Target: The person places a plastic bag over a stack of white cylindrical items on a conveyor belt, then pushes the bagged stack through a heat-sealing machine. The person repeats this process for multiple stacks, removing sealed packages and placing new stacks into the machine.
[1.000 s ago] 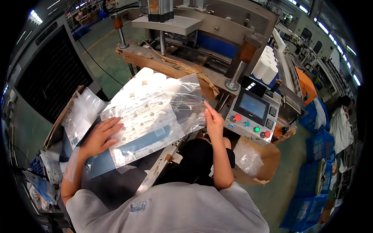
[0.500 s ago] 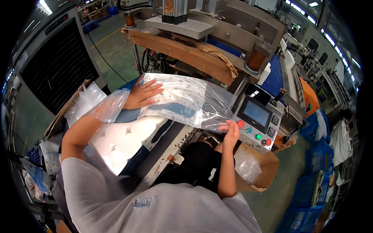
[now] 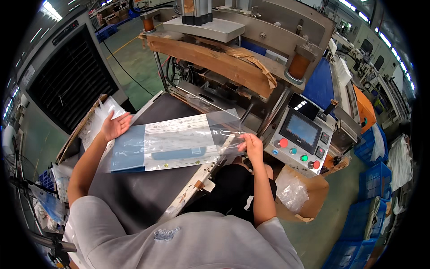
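Observation:
A plastic packaging bag [image 3: 177, 139], printed blue and white with a clear right end, lies across the dark conveyor belt [image 3: 148, 193] in front of me. My right hand [image 3: 251, 147] pinches the clear end, between the belt and the control panel. My left hand [image 3: 115, 127] is open, palm turned up and fingers stretched out, just beyond the bag's blue left end and holding nothing. The bag looks fairly flat, and I cannot make out anything inside it.
A control panel [image 3: 298, 134] with a screen and coloured buttons stands to the right. Below it is a cardboard box [image 3: 313, 197] with crumpled clear plastic. Ahead is a machine with a brown-covered crossbar [image 3: 208, 62]. Clear bags [image 3: 101, 119] lie at left, blue crates [image 3: 371, 179] far right.
My left hand has come out of the clear plastic and moved left. The bag now lies lower and flatter on the belt. The white rolls seen beneath it are out of sight.

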Motion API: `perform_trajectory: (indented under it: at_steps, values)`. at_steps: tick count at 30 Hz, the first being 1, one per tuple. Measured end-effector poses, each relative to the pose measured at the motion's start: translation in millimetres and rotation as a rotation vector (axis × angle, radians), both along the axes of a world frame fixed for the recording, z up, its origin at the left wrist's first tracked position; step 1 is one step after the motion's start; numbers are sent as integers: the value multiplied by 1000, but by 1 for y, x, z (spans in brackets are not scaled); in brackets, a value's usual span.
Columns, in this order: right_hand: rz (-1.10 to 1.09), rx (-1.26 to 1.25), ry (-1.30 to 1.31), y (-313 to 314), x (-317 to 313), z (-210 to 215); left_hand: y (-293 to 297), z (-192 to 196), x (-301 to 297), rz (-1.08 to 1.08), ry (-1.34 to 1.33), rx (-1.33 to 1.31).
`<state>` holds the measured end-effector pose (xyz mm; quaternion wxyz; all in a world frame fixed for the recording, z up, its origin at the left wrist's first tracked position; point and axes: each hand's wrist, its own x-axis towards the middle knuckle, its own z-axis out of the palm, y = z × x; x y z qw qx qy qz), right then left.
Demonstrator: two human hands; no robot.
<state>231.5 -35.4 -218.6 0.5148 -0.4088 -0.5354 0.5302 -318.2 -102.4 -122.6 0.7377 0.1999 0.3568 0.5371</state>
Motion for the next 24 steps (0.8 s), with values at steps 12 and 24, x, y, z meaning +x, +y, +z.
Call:
perform_trajectory:
  at_steps: [12, 24]
  values:
    - [681, 157, -174, 10, -137, 52, 43, 46, 214, -479, 1587, 1350]
    - [562, -38, -100, 44, -28, 90, 195, 46, 151, -968, 1270, 599]
